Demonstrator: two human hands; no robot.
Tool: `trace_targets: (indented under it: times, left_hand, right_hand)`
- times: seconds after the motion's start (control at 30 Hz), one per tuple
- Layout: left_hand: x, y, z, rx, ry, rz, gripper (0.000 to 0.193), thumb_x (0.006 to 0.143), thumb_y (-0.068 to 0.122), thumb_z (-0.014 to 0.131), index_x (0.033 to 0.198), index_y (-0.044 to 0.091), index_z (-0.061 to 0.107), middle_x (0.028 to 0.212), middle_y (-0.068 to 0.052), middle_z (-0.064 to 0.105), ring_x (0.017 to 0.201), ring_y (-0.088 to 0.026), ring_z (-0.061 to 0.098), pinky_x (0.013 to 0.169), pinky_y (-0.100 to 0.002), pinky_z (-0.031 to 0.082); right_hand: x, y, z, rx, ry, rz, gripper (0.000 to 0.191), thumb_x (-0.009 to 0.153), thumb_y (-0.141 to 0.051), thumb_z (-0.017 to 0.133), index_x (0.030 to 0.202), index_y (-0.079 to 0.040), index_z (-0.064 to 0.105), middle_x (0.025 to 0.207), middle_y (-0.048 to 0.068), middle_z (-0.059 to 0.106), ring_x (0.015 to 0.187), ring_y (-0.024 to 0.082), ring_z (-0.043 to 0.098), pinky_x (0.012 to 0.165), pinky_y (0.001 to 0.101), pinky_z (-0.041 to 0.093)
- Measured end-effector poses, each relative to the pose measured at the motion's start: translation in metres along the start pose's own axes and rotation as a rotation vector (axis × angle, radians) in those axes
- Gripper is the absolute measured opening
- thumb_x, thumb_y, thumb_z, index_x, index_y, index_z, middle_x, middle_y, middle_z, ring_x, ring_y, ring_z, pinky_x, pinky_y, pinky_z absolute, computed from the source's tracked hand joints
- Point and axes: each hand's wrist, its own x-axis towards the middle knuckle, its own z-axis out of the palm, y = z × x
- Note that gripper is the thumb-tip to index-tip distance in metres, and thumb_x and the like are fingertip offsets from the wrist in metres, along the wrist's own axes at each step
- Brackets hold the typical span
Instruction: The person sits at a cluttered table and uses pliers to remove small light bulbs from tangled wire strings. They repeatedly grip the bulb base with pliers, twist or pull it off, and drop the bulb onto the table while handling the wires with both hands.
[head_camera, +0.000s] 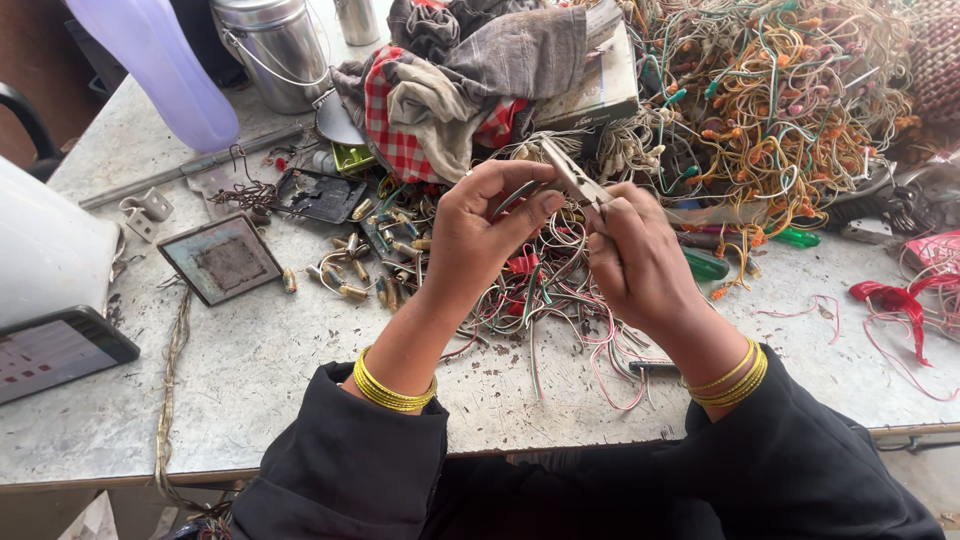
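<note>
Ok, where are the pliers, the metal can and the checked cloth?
pliers (572, 180), head view, on the metal jaws between the two hands.
metal can (275, 50), head view, on its shiny side wall.
checked cloth (398, 145), head view, on the red and white checked fold.

The left hand (480, 225) pinches a thin wire (515, 197) between thumb and fingers, while the right hand (635, 255) closes round small pliers (572, 178) whose tips meet that wire. Both hover above loose wires (560, 300) strewn on the grey table (250, 370), near a checked cloth (400, 130).
</note>
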Motion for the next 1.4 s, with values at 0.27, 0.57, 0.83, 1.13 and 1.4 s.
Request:
trace_targets:
  times: [0.27,0.57,0.83,1.13,1.4]
  left_hand:
    - [0.01,-0.006,-0.011,-0.041,0.012,-0.228,0.049,0.093,0.022,0.078,0.136,0.003,0.062,0.1,-0.001,0.069,0.081,-0.001,0.064,0.069,-0.017,0.055]
    - [0.015,-0.014,-0.025,-0.319,0.016,-0.481,0.043,0.09,0.015,0.077,0.128,-0.003,0.068,0.096,-0.004,0.076,0.083,-0.006,0.07,0.072,-0.02,0.058]
    - [0.011,-0.016,-0.017,-0.212,0.084,-0.345,0.028,0.092,0.01,0.077,0.117,-0.003,0.075,0.095,-0.005,0.078,0.077,-0.004,0.067,0.066,-0.017,0.055]
    - [0.004,-0.005,0.0,0.173,0.172,-0.123,0.022,0.092,0.015,0.079,0.108,-0.001,0.079,0.08,0.0,0.075,0.068,0.001,0.061,0.058,-0.016,0.049]
    - [0.004,-0.009,-0.002,0.226,0.137,-0.08,0.025,0.095,0.017,0.076,0.113,0.0,0.076,0.089,-0.001,0.077,0.078,0.0,0.068,0.068,-0.016,0.054]
  right_hand:
    - [-0.008,0.031,0.03,0.616,-0.085,0.533,0.028,0.11,-0.028,0.046,0.099,-0.004,0.057,0.082,0.004,0.057,0.065,0.011,0.046,0.058,0.0285,0.04]
    - [-0.01,0.042,0.028,0.862,-0.245,0.551,0.039,0.112,-0.034,0.044,0.12,-0.001,0.063,0.089,0.004,0.06,0.078,0.01,0.059,0.071,0.0259,0.051]
    - [-0.009,0.048,0.032,0.852,-0.224,0.534,0.038,0.109,-0.029,0.042,0.136,-0.005,0.053,0.139,0.006,0.047,0.122,0.017,0.061,0.09,0.0336,0.058]
    - [-0.009,0.043,0.028,0.555,-0.202,0.436,0.035,0.108,-0.025,0.042,0.132,-0.003,0.053,0.142,0.005,0.044,0.114,0.014,0.062,0.087,0.0288,0.053]
    - [-0.013,0.044,0.036,0.519,-0.026,0.343,0.031,0.117,-0.03,0.043,0.114,-0.003,0.058,0.098,-0.001,0.052,0.091,0.011,0.047,0.089,0.0268,0.044]
